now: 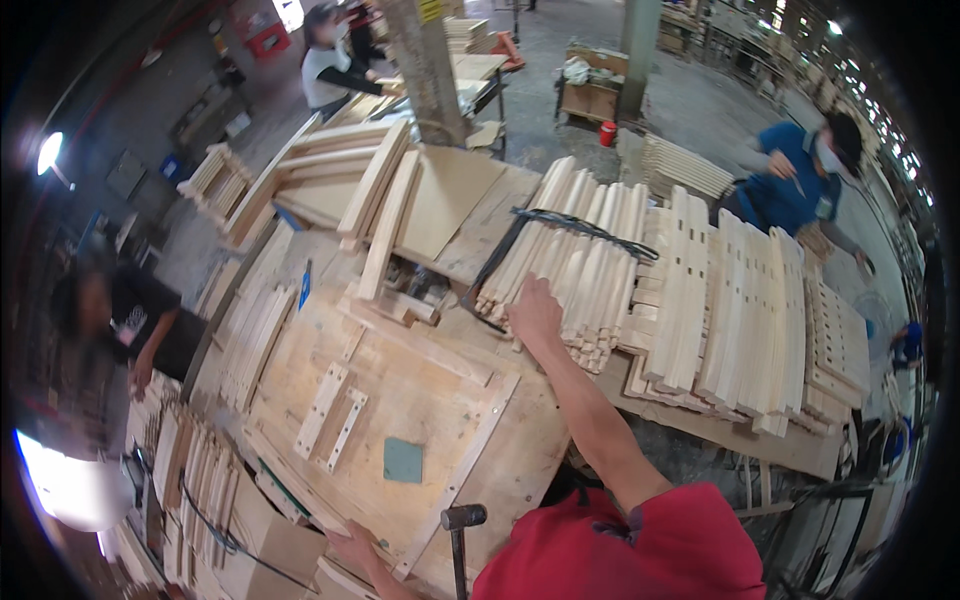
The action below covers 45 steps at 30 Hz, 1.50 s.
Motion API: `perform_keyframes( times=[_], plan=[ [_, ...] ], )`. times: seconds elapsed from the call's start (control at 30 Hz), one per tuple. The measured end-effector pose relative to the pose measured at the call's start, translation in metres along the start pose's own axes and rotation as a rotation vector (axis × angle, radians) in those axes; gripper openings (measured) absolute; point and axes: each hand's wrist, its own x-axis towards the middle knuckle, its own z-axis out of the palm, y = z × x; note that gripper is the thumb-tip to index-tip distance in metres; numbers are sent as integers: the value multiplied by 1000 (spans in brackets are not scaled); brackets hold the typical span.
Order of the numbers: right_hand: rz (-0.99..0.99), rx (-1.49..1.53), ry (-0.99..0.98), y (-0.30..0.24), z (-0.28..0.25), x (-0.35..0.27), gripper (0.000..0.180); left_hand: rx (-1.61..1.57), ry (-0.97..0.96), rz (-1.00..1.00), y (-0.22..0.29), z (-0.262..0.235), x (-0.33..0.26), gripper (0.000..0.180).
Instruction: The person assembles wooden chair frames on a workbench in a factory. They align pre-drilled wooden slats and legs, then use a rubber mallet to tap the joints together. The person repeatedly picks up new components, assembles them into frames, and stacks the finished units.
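Observation:
My right hand point(535, 310) reaches forward onto the near end of a bundle of pale wooden sticks point(575, 255) lying on the workbench; its fingers curl over the stick ends. A black strap point(580, 228) runs across that bundle. My left hand point(355, 548) rests low on the near edge of the big plywood jig board point(400, 400), fingers spread on the wood, holding nothing that I can see. A dark-headed hammer point(462, 520) stands just right of that hand. My red sleeve fills the bottom edge.
Rows of slotted wooden parts point(740, 310) are stacked to the right. More planks point(375, 185) pile up at the back. A person in blue point(800, 180) works at far right, another in black point(120, 320) at left, a third at the far bench point(330, 60).

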Motion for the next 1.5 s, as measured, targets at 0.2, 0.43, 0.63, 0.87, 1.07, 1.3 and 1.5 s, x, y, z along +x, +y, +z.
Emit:
perform_keyframes(
  times=[0.2, 0.43, 0.63, 0.87, 1.07, 1.3, 1.5],
  plan=[
    [211, 54, -37, 4, 1, 10, 46, 27, 35, -37, -11, 6, 1, 67],
    [279, 1020, -686, 26, 36, -113, 53, -303, 14, -69, -19, 0, -5, 61],
    [392, 1511, -665, 38, 51, -175, 48, -280, -113, -97, -5, 12, -2, 58],
    [-179, 842, -812, -24, 63, -182, 32, -152, 114, -17, -45, 0, 17, 58],
    [-1068, 70, -713, -137, 140, -112, 36, -48, 70, -103, -45, 15, 14, 63],
    [-1454, -162, -977, -238, 232, -57, 40, 7, 100, -73, -48, 25, 15, 68],
    [-1508, -116, -963, -235, 257, -73, 26, 45, 146, -57, -60, 24, 12, 68]
  ],
)
